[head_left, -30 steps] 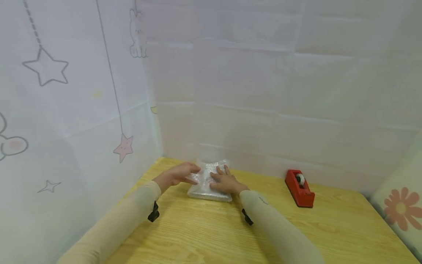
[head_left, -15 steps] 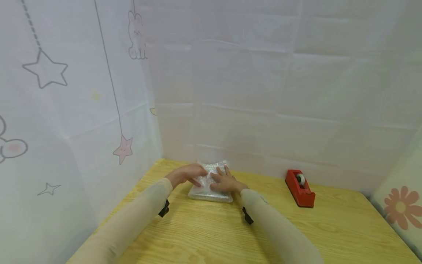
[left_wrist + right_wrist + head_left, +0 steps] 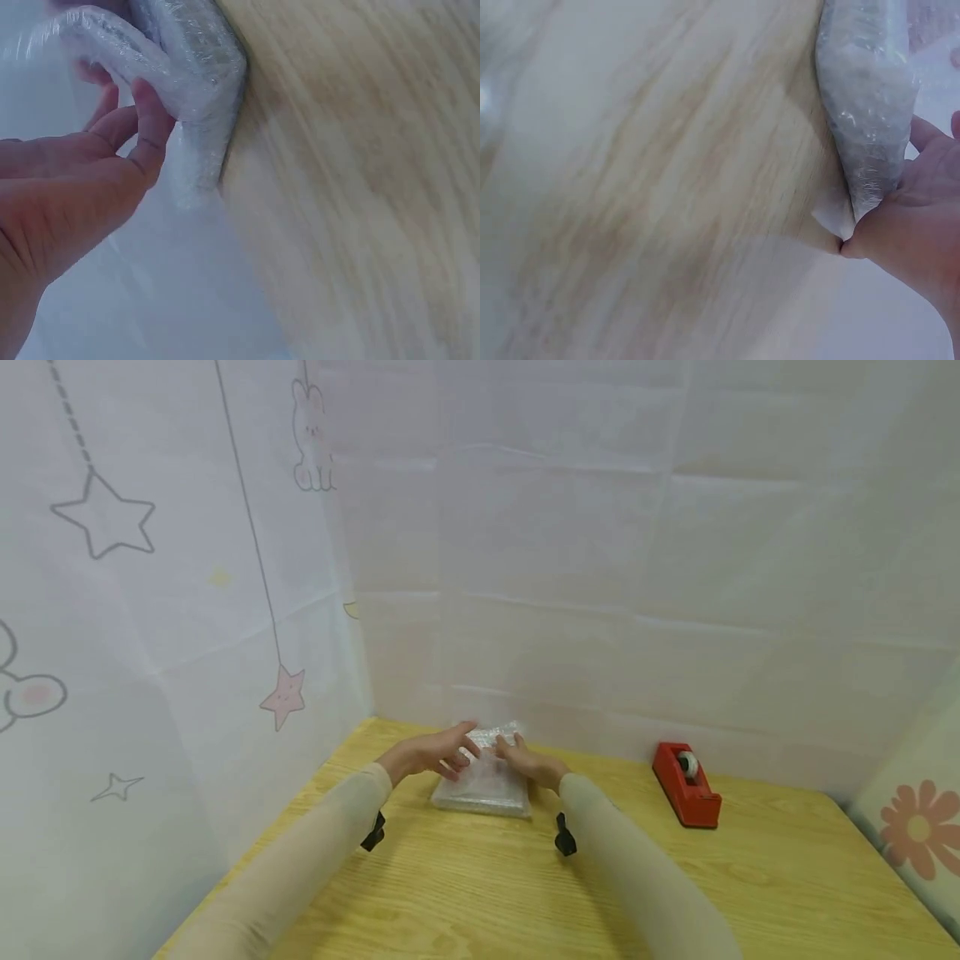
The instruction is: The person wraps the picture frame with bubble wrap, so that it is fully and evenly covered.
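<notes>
Bubble wrap (image 3: 483,795) partly behind 2 hands (image 3: 435,752) (image 3: 534,764)

You've got a wood-grain table (image 3: 450,881), yellow in the head view, paler in both wrist views, set in a corner of whitish wall coverings: a creased back sheet (image 3: 540,552) straight ahead, and a printed left sheet (image 3: 180,752) with a grey outlined star (image 3: 104,517), a pink star (image 3: 283,697) on a string and a rabbit (image 3: 312,439) near the corner. On your far right, a cream cloth (image 3: 926,735) with an orange-pink flower (image 3: 919,828) slants down beside the table. Your light is soft, shadows faint.
</notes>
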A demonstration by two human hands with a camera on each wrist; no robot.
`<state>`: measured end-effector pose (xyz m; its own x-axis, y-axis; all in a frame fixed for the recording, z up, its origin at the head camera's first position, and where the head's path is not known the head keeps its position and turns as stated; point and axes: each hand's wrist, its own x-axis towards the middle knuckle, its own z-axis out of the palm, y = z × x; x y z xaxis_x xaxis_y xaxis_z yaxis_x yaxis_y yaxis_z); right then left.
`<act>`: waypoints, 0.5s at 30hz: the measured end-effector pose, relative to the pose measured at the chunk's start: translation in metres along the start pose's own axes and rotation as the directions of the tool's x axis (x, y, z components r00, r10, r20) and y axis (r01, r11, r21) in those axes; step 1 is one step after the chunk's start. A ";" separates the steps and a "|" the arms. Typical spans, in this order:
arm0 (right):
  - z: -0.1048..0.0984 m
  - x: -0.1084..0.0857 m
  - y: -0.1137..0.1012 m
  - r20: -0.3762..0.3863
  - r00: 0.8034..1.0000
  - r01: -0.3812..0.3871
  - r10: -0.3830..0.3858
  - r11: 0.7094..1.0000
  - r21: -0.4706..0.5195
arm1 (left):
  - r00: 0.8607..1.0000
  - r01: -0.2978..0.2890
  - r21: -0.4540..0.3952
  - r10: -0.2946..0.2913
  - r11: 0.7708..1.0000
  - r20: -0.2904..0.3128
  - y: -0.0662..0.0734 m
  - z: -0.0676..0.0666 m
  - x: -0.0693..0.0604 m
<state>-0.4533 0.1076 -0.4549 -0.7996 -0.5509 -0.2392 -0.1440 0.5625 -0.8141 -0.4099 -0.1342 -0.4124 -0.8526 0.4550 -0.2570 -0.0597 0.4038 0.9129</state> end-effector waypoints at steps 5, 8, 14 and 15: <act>-0.007 0.002 0.001 -0.010 1.000 0.031 -0.030 0.997 0.076 | 0.994 -0.052 -0.062 0.058 0.997 0.091 -0.011 -0.001 -0.001; -0.012 0.002 0.002 0.018 0.998 0.056 -0.058 0.994 0.089 | 0.989 -0.142 0.164 0.131 0.976 0.072 -0.014 0.011 -0.003; -0.015 -0.002 -0.002 0.075 0.997 0.021 -0.030 0.993 0.114 | 0.928 -0.161 0.838 0.370 0.521 -0.052 -0.014 0.056 0.001; -0.015 -0.003 -0.003 0.080 0.996 0.017 -0.027 0.993 0.120 | 0.917 -0.128 0.877 0.393 0.464 -0.074 -0.014 0.063 0.001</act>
<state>-0.4591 0.1167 -0.4439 -0.7459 -0.6137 -0.2589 -0.0865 0.4746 -0.8760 -0.3773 -0.0889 -0.4458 -0.8436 0.5167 0.1464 0.5363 0.8250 0.1781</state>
